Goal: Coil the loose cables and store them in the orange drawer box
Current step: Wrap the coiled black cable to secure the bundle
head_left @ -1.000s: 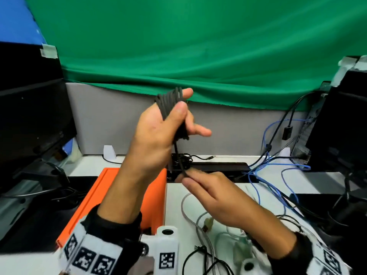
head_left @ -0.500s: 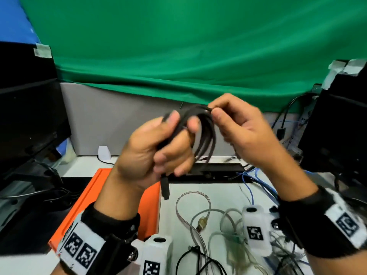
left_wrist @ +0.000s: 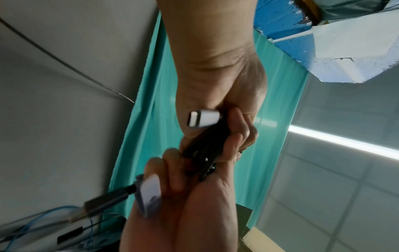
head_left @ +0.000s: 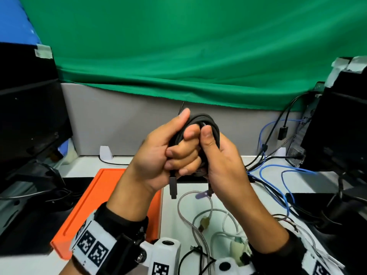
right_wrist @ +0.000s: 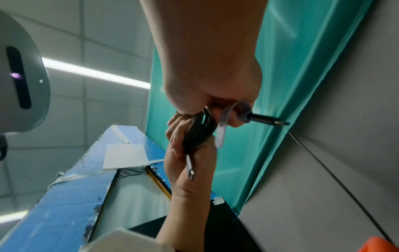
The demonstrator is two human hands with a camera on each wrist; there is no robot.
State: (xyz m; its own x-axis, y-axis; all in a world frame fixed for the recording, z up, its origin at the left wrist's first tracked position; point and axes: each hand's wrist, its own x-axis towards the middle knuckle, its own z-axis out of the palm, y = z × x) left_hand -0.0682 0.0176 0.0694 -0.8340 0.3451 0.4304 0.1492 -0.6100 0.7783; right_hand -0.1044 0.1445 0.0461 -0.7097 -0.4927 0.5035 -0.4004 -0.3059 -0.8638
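Observation:
A coiled black cable (head_left: 206,124) is held up in front of me, above the desk. My left hand (head_left: 178,149) grips the coil with curled fingers, thumb up along its left side. My right hand (head_left: 214,147) wraps the coil from the right, thumb pressed on its front. One black plug (head_left: 172,187) hangs below my left hand, and the other plug end (head_left: 209,190) with a pale strap tag hangs below my right. In the wrist views the dark coil (left_wrist: 205,146) (right_wrist: 198,133) sits squeezed between both hands. The orange drawer box (head_left: 87,211) lies on the desk at lower left.
Loose silver and white cables (head_left: 200,217) lie tangled on the white desk (head_left: 172,221) under my hands. Blue cables (head_left: 274,175) and black leads run right toward a black computer case (head_left: 341,132). A black monitor (head_left: 29,120) stands at left. A black bar lies behind the box.
My right hand rose from the desk to the coil, then closed around its right side. Both hands now squeeze the coil together, and it sits slightly lower.

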